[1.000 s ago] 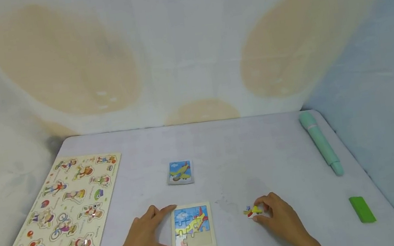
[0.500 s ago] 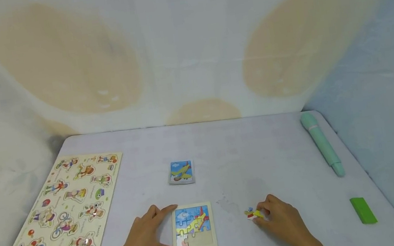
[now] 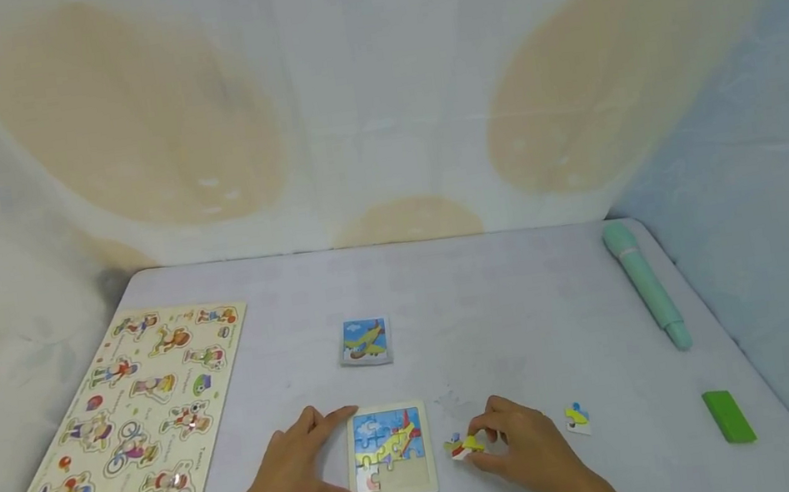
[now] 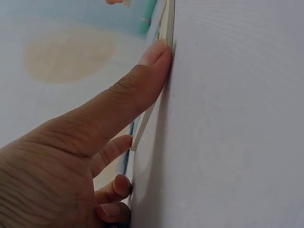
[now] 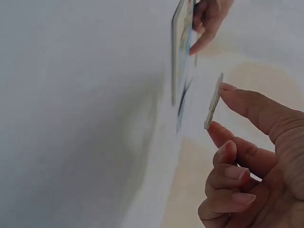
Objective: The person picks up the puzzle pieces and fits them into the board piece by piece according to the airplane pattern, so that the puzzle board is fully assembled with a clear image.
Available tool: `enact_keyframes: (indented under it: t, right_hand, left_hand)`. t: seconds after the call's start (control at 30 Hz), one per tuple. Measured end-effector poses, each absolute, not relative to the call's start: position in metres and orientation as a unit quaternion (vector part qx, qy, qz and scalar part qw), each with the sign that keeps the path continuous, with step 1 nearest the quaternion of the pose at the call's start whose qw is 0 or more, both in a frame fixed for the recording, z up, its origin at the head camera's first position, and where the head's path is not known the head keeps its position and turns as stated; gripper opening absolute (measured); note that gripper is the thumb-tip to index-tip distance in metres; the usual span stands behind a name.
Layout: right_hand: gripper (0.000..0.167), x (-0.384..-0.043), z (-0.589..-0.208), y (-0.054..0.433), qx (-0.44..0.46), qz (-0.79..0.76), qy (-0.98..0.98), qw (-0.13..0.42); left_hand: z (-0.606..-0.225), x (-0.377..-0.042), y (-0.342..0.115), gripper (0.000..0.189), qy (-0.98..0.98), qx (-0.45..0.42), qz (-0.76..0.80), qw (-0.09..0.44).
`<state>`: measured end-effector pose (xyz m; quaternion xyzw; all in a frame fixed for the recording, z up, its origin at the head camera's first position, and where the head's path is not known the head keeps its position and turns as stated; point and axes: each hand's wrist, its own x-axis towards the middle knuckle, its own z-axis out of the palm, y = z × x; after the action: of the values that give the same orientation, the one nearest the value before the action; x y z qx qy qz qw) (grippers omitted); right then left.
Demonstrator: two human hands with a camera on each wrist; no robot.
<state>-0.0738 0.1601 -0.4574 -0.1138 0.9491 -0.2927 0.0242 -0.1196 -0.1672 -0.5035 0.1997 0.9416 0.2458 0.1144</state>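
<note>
My left hand [image 3: 292, 472] holds a small wooden jigsaw puzzle tray [image 3: 429, 451] at its left side, thumb at the near corner and index finger at the far one. Inside the tray, joined pieces form an airplane picture; bare wood shows at the lower right. Just right of the tray, my right hand [image 3: 525, 448] pinches a yellow, red and white jigsaw piece [image 3: 461, 447]. In the right wrist view the piece [image 5: 214, 100] appears edge-on between thumb and index finger, raised off the table. Another jigsaw piece [image 3: 577, 419] lies on the table, right of that hand.
Beyond the tray lies a small airplane picture card [image 3: 365, 341]. A large wooden puzzle board [image 3: 138, 416] with cartoon figures occupies the left side. On the right are a mint-green microphone-shaped object [image 3: 646, 285] and a green block [image 3: 729, 417].
My right hand has moved left toward the tray with its jigsaw piece, bringing the loose piece on the table into view. My left hand stays at the tray.
</note>
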Motion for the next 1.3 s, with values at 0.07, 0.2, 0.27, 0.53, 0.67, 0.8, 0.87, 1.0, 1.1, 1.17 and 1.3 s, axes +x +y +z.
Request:
enact_keyframes:
  t: [0.07, 0.2, 0.27, 0.53, 0.67, 0.8, 0.87, 1.0, 1.1, 1.17, 1.3]
  right_hand:
    - [0.021, -0.075, -0.455, 0.151, -0.142, -0.288, 0.947, 0.026]
    - [0.023, -0.078, -0.453, 0.132, -0.194, -0.267, 0.944, 0.026]
    - [0.025, -0.081, -0.453, 0.123, -0.213, -0.254, 0.943, 0.026]
    - [0.031, -0.087, -0.461, 0.095, -0.247, -0.194, 0.949, 0.038]
    - [0.031, -0.086, -0.466, 0.084, -0.254, -0.185, 0.949, 0.031]
    - [0.033, -0.084, -0.469, 0.076, -0.258, -0.171, 0.951, 0.028]
    - [0.034, -0.084, -0.47, 0.074, -0.257, -0.164, 0.952, 0.032]
    - [0.033, -0.083, -0.47, 0.072, -0.254, -0.157, 0.954, 0.038]
    - [0.032, -0.083, -0.47, 0.07, -0.254, -0.151, 0.955, 0.039]
    - [0.032, -0.082, -0.47, 0.07, -0.257, -0.145, 0.954, 0.04]
    - [0.03, -0.082, -0.468, 0.068, -0.268, -0.127, 0.954, 0.041]
  left_hand:
    - [-0.503, -0.12, -0.167, 0.114, 0.942, 0.201, 0.246, 0.112]
    - [-0.503, -0.12, -0.168, 0.114, 0.941, 0.203, 0.246, 0.112]
    - [-0.504, -0.12, -0.168, 0.114, 0.941, 0.206, 0.246, 0.111]
    - [-0.503, -0.121, -0.167, 0.112, 0.941, 0.209, 0.244, 0.104]
    - [-0.502, -0.12, -0.167, 0.112, 0.941, 0.207, 0.248, 0.102]
    - [-0.501, -0.119, -0.167, 0.112, 0.94, 0.209, 0.25, 0.101]
    - [-0.501, -0.12, -0.166, 0.111, 0.939, 0.212, 0.252, 0.102]
    - [-0.501, -0.12, -0.166, 0.111, 0.938, 0.213, 0.25, 0.105]
    - [-0.501, -0.121, -0.166, 0.111, 0.939, 0.213, 0.247, 0.106]
    - [-0.501, -0.121, -0.166, 0.111, 0.94, 0.211, 0.247, 0.107]
    - [-0.502, -0.121, -0.167, 0.111, 0.939, 0.211, 0.248, 0.108]
